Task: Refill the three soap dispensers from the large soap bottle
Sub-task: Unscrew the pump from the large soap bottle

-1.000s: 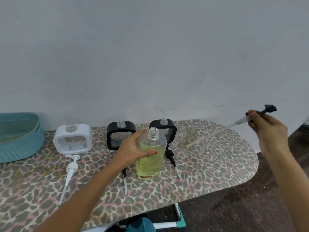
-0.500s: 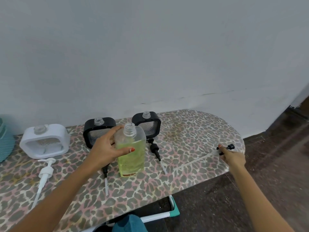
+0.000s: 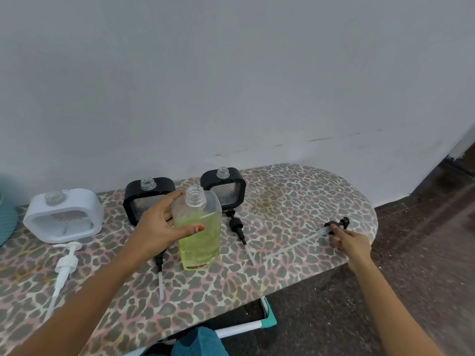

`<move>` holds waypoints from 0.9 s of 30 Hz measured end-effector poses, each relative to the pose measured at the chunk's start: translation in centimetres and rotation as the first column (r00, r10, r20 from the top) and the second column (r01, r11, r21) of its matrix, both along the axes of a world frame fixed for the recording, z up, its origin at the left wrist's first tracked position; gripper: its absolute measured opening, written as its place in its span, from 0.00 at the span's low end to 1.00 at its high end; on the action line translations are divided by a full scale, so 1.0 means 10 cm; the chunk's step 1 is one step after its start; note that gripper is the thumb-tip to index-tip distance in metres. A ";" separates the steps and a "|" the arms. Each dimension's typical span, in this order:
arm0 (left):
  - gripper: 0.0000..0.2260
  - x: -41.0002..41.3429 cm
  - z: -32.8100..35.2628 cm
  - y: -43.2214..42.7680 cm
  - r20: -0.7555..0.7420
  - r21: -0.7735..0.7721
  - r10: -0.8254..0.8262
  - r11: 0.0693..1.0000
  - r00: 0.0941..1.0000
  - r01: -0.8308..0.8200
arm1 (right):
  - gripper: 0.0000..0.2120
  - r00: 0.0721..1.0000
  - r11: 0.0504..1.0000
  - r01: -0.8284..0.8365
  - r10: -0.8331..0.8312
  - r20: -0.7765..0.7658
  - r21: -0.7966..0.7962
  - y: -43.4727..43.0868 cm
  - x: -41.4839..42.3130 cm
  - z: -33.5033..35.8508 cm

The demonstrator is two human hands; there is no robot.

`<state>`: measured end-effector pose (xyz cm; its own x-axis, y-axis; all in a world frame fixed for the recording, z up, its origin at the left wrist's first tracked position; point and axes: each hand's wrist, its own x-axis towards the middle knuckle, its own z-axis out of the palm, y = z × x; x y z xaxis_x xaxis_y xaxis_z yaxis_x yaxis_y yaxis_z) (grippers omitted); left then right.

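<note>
The large clear soap bottle (image 3: pixel 200 235), uncapped and roughly two thirds full of green soap, stands upright on the leopard-print board (image 3: pixel 295 201). My left hand (image 3: pixel 162 227) grips its left side. Behind it stand three open-necked dispensers: a white one (image 3: pixel 64 217), a black one (image 3: pixel 151 191) and a second black one (image 3: pixel 226 186). My right hand (image 3: pixel 352 240) holds the black pump head (image 3: pixel 339 223) of the big bottle; its long clear tube lies on the board near the right end.
Three more pumps lie on the board: a white pump (image 3: pixel 64 268), a black pump (image 3: pixel 160 268) partly under my left arm, and a black pump (image 3: pixel 237 227) beside the bottle. A teal basket (image 3: pixel 6 222) shows at the left edge. Dark floor (image 3: pixel 424 253) lies past the board's rounded right end.
My right hand has brought the long black pump down from the air onto the right end of the board. My left hand has stayed on the big bottle.
</note>
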<state>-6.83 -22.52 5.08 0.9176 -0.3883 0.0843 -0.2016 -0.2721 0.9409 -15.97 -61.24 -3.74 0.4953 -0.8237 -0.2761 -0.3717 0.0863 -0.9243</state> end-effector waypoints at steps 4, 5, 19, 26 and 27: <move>0.43 -0.01 -0.01 0.01 -0.003 -0.007 0.005 1.000 1.000 -0.005 | 0.03 0.998 1.000 -0.006 0.005 -0.066 -0.024 -0.01 0.03 -0.06; 0.41 -0.01 -0.01 0.00 -0.007 -0.012 0.004 1.000 1.000 -0.004 | 0.05 0.994 0.998 -0.022 0.015 -0.112 -0.059 -0.01 0.04 -0.08; 0.30 -0.01 -0.01 -0.01 0.001 -0.028 0.005 1.000 1.000 -0.005 | 0.19 0.868 0.599 -0.496 0.329 -0.371 -0.629 0.30 0.40 -0.04; 0.31 -0.05 0.04 -0.01 -0.026 -0.045 -0.010 0.999 1.000 0.008 | 0.16 0.842 0.584 -0.509 0.492 -0.223 -0.633 0.76 0.57 0.20; 0.30 -0.05 0.04 -0.01 -0.026 -0.040 -0.010 0.999 1.000 0.009 | 0.17 0.800 0.584 -0.536 0.581 -0.147 -0.609 0.90 0.57 0.31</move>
